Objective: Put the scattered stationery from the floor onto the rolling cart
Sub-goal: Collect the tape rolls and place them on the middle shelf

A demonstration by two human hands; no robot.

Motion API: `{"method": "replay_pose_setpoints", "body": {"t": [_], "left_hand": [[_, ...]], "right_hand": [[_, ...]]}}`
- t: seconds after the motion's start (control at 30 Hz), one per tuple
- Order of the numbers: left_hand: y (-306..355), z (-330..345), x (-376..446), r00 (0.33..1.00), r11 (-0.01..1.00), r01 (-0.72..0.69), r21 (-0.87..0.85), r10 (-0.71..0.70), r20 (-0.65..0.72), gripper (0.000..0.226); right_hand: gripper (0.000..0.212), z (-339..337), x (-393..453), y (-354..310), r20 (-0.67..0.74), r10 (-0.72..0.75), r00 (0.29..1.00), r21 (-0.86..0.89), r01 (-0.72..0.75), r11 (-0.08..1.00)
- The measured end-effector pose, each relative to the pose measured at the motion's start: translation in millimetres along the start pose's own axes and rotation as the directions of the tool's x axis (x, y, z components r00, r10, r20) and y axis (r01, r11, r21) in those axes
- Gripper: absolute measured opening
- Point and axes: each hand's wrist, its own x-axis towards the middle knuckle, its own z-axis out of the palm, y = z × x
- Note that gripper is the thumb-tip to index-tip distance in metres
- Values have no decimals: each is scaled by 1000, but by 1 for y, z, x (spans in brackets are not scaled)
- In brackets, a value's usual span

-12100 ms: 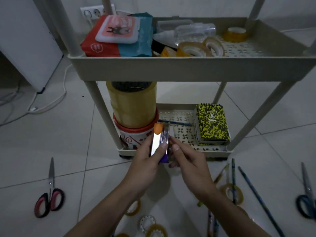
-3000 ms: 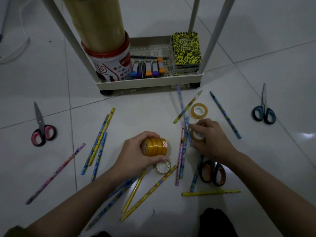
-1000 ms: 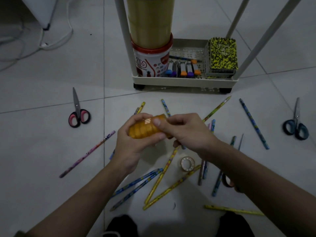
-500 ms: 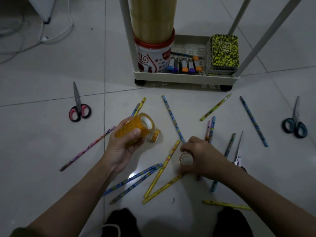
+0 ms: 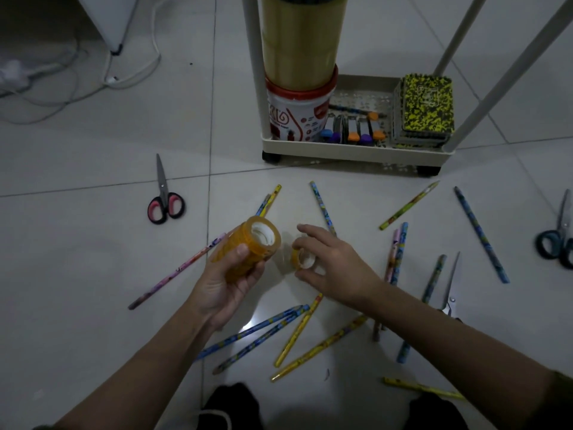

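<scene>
On the floor in front of us most of the job is still lying about. Our left hand (image 5: 226,283) has its fingers (image 5: 240,252) wrapped around a stack of small amber tape rolls (image 5: 248,246), held off the tiles with its open end turned toward the cart. Our right hand (image 5: 335,265) pinches one more small tape roll (image 5: 302,259) between thumb and fingertips, just beside that stack and apart from it; we judge it is about to join the others.

Already on the rolling cart's bottom shelf (image 5: 356,152) we see a red-lidded tub (image 5: 299,116) with a tall roll of brown tape (image 5: 299,38) standing on it, a row of small clips with orange and purple ends (image 5: 356,131), one pencil behind them, and a pile of yellow-and-black notebooks (image 5: 424,110).

Left over, as far as we can tell: many patterned pencils (image 5: 322,206) scattered across the tiles, the pink-handled scissors (image 5: 164,200) to the left, the dark-handled scissors (image 5: 558,240) at the right edge, and a third pair (image 5: 449,287) partly hidden behind our right forearm. We would call it well under halfway, with the tape rolls gathered but not yet on the cart.
</scene>
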Motion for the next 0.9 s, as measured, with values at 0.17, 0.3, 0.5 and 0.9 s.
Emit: {"method": "replay_pose_setpoints", "body": {"t": [0.17,0.3,0.5,0.9], "left_hand": [[4,1,-3,1000,1000,-15,11,15,-11,100],[2,2,-2,999,996,-43,82,44,-9,94],[-7,9,1,991,944,-115,310,130,-29,79],[-4,30,-10,932,656,-310,688,353,84,56]], "right_hand": [[31,4,16,-2,-14,-96,995,-98,94,991],[31,-1,18,1,-125,13,992,66,-5,998],[27,-21,4,-14,-17,509,861,781,-306,545],[26,-26,0,-38,-122,454,882,759,-212,616]]}}
